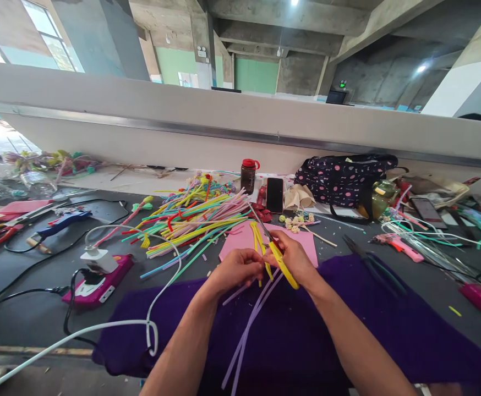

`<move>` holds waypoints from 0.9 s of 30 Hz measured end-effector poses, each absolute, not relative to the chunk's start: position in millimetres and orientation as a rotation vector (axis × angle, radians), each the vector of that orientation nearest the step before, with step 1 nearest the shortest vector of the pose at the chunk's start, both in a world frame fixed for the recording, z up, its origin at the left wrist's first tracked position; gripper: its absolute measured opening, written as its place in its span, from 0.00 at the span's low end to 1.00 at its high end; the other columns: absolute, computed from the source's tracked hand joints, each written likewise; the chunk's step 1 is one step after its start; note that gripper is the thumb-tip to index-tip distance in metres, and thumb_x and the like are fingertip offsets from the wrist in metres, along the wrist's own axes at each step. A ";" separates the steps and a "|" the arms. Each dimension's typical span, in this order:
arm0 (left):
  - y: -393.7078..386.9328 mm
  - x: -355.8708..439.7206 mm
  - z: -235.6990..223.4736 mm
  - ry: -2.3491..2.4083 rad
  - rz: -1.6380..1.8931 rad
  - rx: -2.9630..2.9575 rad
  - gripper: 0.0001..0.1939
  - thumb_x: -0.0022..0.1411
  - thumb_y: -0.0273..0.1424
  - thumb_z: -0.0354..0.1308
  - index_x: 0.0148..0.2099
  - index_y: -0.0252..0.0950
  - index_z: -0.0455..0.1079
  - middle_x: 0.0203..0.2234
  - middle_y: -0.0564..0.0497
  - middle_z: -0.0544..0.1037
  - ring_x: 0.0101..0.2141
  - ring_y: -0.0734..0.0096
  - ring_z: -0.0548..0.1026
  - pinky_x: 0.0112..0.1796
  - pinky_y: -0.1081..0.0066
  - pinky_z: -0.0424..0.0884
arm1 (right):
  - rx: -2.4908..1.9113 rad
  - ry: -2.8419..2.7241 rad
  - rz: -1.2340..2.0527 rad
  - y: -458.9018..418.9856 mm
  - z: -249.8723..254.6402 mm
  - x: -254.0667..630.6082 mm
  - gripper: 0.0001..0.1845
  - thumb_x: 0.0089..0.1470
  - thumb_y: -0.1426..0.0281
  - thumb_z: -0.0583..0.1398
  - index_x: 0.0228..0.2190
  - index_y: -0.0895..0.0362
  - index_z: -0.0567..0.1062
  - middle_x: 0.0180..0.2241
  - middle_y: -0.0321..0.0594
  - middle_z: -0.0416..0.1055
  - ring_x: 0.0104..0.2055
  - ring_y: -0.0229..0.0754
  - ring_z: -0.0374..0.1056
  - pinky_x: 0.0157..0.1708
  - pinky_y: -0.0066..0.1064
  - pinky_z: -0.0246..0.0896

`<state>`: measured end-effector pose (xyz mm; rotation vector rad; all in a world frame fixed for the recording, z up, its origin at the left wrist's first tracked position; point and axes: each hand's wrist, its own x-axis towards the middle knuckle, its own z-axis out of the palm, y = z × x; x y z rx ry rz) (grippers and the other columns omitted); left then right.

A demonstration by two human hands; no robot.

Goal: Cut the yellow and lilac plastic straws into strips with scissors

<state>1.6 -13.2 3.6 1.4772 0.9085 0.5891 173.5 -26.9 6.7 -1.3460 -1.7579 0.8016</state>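
Note:
My right hand (296, 258) is closed round the yellow handles of a pair of scissors (279, 258), whose blades point up and away toward the pile of stems. My left hand (237, 268) pinches thin yellow pipe cleaners (258, 237) right beside the blades. Long lilac pipe cleaners (246, 330) trail from my hands down across a purple cloth (389, 330) toward me. Both hands hover over the near edge of a pink sheet (240, 239).
A heap of coloured pipe cleaners (191, 220) lies behind the hands. Glue guns (61, 223) (397, 245), black and white cables (158, 291), a pink power strip (96, 283), a phone (274, 194), a dark bottle (247, 175) and a spotted bag (343, 179) crowd the table.

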 end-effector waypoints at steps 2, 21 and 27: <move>-17.7 4.2 3.9 0.873 0.535 1.501 0.10 0.48 0.31 0.54 0.33 0.31 0.70 0.18 0.53 0.73 0.13 0.83 0.61 0.15 0.81 0.55 | -1.314 -1.745 0.855 -27.0 2.1 169.1 0.28 0.45 0.65 0.59 0.48 0.58 0.63 0.30 0.37 0.71 0.28 0.38 0.67 0.27 0.27 0.60; -17.0 0.4 5.5 0.943 0.523 1.484 0.11 0.48 0.36 0.56 0.27 0.32 0.68 0.19 0.52 0.74 0.13 0.83 0.61 0.14 0.80 0.51 | -1.275 -1.717 0.798 -26.2 -2.6 168.6 0.23 0.46 0.69 0.57 0.46 0.57 0.63 0.27 0.34 0.68 0.24 0.34 0.63 0.24 0.24 0.58; -4.4 -6.7 -1.5 0.971 0.798 1.271 0.13 0.47 0.37 0.59 0.28 0.32 0.65 0.15 0.56 0.70 0.11 0.86 0.56 0.13 0.80 0.46 | -1.274 -1.628 0.876 -27.7 5.3 171.4 0.25 0.46 0.61 0.59 0.46 0.56 0.62 0.26 0.33 0.64 0.22 0.33 0.60 0.21 0.24 0.55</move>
